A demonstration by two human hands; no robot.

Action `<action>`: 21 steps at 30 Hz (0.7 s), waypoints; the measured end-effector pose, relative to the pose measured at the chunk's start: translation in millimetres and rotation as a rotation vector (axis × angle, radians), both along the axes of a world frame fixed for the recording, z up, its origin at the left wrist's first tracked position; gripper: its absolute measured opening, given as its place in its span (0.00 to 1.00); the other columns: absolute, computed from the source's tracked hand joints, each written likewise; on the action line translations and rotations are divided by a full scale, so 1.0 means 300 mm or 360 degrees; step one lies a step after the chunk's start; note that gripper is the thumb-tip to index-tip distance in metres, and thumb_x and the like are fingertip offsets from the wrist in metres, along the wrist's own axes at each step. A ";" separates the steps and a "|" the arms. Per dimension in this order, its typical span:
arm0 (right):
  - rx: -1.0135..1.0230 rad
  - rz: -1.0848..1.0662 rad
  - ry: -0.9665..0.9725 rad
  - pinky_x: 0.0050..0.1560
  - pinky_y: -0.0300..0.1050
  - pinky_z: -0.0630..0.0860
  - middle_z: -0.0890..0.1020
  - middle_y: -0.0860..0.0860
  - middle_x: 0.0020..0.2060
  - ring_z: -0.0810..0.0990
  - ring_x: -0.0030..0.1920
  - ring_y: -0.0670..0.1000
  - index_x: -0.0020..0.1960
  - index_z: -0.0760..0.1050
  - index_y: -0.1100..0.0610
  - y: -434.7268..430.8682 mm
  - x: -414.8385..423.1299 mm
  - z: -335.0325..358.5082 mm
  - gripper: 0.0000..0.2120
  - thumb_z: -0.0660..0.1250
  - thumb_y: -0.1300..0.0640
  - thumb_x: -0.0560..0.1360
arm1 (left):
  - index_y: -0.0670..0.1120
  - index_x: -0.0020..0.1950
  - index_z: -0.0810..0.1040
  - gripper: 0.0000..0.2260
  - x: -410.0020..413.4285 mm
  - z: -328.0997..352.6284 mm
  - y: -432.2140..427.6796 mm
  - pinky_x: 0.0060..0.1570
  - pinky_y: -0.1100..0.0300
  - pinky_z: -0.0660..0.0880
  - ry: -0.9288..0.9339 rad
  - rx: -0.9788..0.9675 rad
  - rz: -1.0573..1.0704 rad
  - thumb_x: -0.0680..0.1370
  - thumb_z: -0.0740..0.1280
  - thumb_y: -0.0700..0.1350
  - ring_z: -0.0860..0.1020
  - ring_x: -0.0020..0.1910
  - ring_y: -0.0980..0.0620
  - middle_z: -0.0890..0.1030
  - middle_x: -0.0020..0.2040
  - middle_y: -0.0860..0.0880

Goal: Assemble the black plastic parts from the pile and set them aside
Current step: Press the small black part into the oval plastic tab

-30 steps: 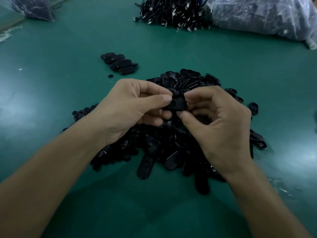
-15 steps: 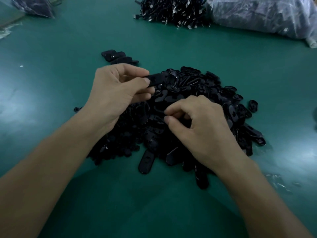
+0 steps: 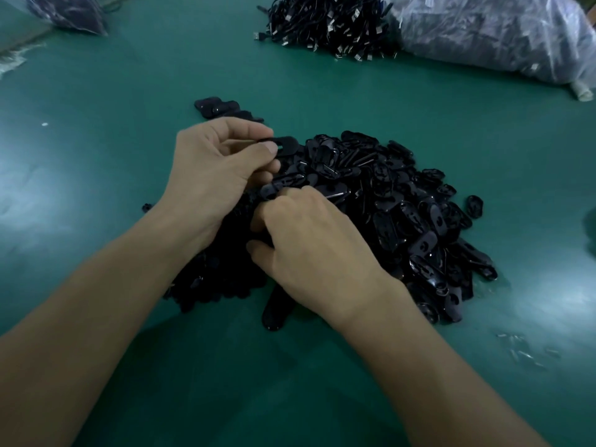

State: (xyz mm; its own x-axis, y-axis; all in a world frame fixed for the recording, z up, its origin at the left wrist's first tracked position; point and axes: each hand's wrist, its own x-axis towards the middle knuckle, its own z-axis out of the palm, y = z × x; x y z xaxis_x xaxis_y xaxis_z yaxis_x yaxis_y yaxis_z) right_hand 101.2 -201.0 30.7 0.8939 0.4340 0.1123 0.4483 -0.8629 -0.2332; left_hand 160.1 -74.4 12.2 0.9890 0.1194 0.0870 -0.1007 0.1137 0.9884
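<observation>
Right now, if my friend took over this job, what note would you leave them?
Left hand: pinches one black oval part over the pile's far-left edge.
Right hand: fingers curled into the pile of black parts; whether it grips a piece is hidden.
Done: a few set-aside pieces lie on the green table, beyond the pinching hand.
Left: a big pile to assemble.

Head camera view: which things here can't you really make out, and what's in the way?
All in the head view:
1. Right hand: fingertips dig into the pile; its own back hides whether they hold a part.
2. Set-aside parts: the left hand, pinching a black part, covers some, so no count.
3. Plastic bag: cut by the top-right edge; contents blurred by film.
4. Bits lower right on the table: too small to name.
</observation>
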 end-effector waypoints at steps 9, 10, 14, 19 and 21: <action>0.0264 -0.0012 0.0043 0.50 0.48 0.75 0.79 0.49 0.48 0.77 0.51 0.52 0.52 0.81 0.52 -0.007 0.003 -0.009 0.05 0.70 0.54 0.77 | 0.45 0.46 0.83 0.06 0.000 -0.006 -0.001 0.37 0.65 0.78 -0.0045 0.0058 -0.0021 0.76 0.72 0.35 0.83 0.35 0.54 0.84 0.34 0.50; 0.0369 -0.0026 0.0088 0.49 0.50 0.77 0.80 0.49 0.47 0.78 0.49 0.52 0.50 0.81 0.52 -0.013 0.007 -0.005 0.04 0.72 0.54 0.76 | 0.46 0.46 0.83 0.06 0.000 -0.006 0.000 0.37 0.65 0.78 -0.0054 0.0056 -0.0027 0.76 0.72 0.35 0.82 0.35 0.53 0.84 0.34 0.50; 0.0756 -0.0085 0.0315 0.45 0.51 0.80 0.82 0.45 0.38 0.81 0.41 0.49 0.43 0.83 0.49 -0.057 0.023 -0.004 0.02 0.76 0.53 0.73 | 0.47 0.45 0.83 0.07 -0.001 -0.010 -0.004 0.36 0.65 0.78 -0.0071 0.0082 -0.0034 0.75 0.72 0.35 0.82 0.34 0.54 0.84 0.34 0.50; 0.1020 -0.0049 0.0400 0.39 0.33 0.76 0.83 0.44 0.34 0.81 0.36 0.41 0.43 0.84 0.51 -0.100 0.016 -0.006 0.03 0.77 0.57 0.72 | 0.48 0.44 0.83 0.07 -0.003 -0.011 -0.010 0.35 0.65 0.78 -0.0076 0.0119 -0.0045 0.75 0.72 0.35 0.82 0.35 0.54 0.83 0.33 0.51; 0.0982 -0.0040 0.0382 0.41 0.34 0.78 0.83 0.43 0.36 0.81 0.38 0.41 0.44 0.85 0.51 -0.100 0.014 -0.016 0.03 0.77 0.58 0.73 | 0.47 0.44 0.83 0.07 -0.005 -0.012 -0.012 0.35 0.65 0.78 -0.0070 0.0139 -0.0046 0.75 0.72 0.35 0.82 0.35 0.54 0.83 0.33 0.51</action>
